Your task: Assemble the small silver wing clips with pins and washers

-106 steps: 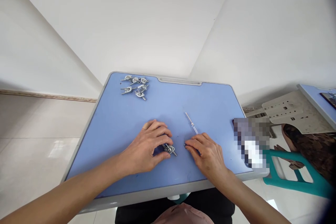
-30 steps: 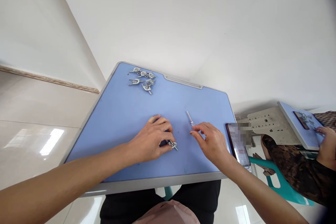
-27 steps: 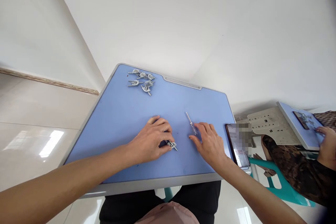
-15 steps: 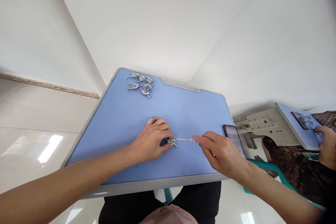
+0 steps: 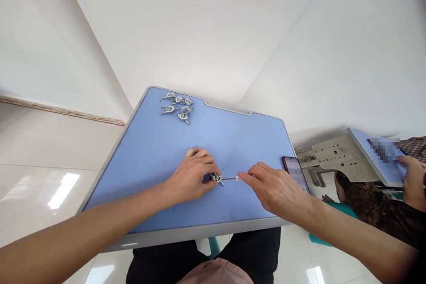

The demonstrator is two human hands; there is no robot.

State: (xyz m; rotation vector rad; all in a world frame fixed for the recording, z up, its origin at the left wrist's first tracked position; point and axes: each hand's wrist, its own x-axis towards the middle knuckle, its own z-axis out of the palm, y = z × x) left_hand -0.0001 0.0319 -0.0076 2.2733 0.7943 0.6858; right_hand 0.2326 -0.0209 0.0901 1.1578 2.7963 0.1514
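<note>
A: What are we working on?
B: A small silvery metal fitting [image 5: 218, 179], flat on the blue table [image 5: 233, 137] near its front middle, with its left end hidden under our left hand [image 5: 191, 177].
A: And the tool?
B: A thin screwdriver [image 5: 230, 179] — slim steel shaft, clear handle — lying almost level. Its tip meets the fitting, and its handle is pinched in our right hand [image 5: 273, 186].

- Plain white walls [image 5: 206, 26] met in a corner behind the blue-topped, grey-rimmed desk [image 5: 149, 151].
- A patterned border strip [image 5: 60, 111] ran along the left wall's foot.
- Glossy pale floor tiles [image 5: 29, 213] mirrored bright light.
- A second blue desk [image 5: 366, 162] stood at right, near a teal plastic chair [image 5: 321, 239].
</note>
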